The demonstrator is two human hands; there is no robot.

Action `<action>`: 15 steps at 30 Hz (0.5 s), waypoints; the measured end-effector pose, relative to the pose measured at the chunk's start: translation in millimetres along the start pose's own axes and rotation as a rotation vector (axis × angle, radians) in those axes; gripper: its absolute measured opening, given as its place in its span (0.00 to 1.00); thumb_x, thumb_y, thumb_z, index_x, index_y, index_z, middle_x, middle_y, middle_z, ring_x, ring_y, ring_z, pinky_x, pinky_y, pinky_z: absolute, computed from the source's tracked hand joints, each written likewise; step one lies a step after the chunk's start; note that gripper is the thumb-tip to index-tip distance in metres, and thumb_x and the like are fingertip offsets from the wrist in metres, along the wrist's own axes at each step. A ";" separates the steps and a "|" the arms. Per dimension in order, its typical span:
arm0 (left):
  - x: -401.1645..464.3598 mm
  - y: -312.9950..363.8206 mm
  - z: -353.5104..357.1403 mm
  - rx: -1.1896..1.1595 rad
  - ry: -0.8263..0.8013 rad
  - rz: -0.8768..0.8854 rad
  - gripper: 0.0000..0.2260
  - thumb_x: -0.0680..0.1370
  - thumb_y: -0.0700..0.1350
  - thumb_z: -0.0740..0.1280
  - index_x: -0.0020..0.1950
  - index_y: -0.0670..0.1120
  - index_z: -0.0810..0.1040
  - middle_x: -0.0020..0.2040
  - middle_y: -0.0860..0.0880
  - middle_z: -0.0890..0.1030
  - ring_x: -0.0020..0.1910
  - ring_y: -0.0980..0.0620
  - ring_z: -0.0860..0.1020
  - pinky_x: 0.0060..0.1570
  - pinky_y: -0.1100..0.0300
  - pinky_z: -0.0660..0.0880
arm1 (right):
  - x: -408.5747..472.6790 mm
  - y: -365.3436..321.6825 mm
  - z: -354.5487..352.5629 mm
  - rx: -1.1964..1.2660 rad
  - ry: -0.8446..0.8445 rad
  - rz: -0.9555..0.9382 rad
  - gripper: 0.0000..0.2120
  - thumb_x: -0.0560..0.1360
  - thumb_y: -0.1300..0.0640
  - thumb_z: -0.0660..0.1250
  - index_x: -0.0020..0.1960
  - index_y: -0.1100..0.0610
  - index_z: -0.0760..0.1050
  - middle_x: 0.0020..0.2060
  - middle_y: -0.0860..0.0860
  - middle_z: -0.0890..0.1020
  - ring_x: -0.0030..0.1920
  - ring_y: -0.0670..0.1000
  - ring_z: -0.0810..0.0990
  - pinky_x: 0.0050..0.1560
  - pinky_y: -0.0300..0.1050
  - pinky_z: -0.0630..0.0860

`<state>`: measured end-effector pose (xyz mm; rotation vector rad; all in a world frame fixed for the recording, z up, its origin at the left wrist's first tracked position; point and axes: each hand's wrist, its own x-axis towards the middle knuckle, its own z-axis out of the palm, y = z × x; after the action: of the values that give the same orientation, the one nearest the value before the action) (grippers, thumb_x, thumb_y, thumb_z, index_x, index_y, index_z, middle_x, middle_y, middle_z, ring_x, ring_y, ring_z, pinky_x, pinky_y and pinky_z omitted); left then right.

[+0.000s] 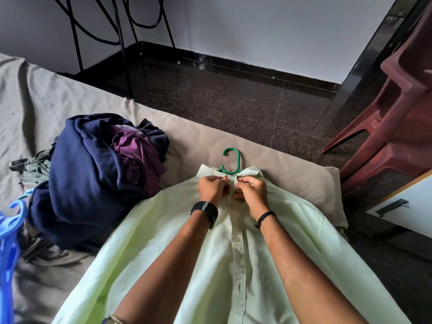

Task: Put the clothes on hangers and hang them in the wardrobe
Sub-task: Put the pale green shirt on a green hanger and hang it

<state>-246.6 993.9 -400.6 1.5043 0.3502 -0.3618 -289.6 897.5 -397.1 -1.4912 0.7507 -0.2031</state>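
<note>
Both hands pinch the pale green shirt [177, 242] just below its collar, the left hand [211, 188] on one placket edge, the right hand [251, 191] on the other, knuckles nearly touching; just beyond the fingers the green hanger [231, 161] hook pokes from the neck; the shirt lies front-up on the bed [58, 97]; left of the grip sits a heap of dark clothes [93, 174], and farther left, blue hangers [10, 230]

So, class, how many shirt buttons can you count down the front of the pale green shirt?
2 that show plainly: one button just below the hands, another lower on the placket between the forearms. More may be hidden under the fingers or lower down.
</note>
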 end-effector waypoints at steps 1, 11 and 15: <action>0.6 -2.5 0.8 -0.027 0.000 -0.019 0.09 0.74 0.33 0.68 0.34 0.40 0.79 0.33 0.42 0.79 0.31 0.48 0.78 0.35 0.58 0.80 | -3.0 0.3 -0.8 0.015 -0.043 -0.004 0.07 0.72 0.70 0.67 0.42 0.60 0.79 0.33 0.54 0.79 0.31 0.49 0.77 0.31 0.39 0.78; -3.2 -13.3 -5.1 -0.151 -0.130 -0.108 0.13 0.77 0.28 0.60 0.35 0.38 0.76 0.26 0.47 0.78 0.24 0.54 0.77 0.29 0.64 0.76 | 1.7 21.9 -1.6 -0.049 -0.118 -0.089 0.07 0.74 0.68 0.68 0.51 0.66 0.79 0.43 0.57 0.83 0.41 0.50 0.81 0.47 0.45 0.80; -2.8 -15.0 -5.5 -0.129 -0.144 -0.091 0.12 0.77 0.29 0.61 0.35 0.39 0.76 0.27 0.46 0.78 0.26 0.54 0.77 0.29 0.64 0.76 | 0.3 21.4 -3.0 -0.096 -0.139 -0.130 0.07 0.74 0.68 0.68 0.52 0.65 0.80 0.44 0.58 0.83 0.44 0.52 0.81 0.48 0.44 0.79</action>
<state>-255.7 998.9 -413.0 1.3311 0.3220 -0.5084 -297.9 897.3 -417.0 -1.6292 0.5586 -0.1612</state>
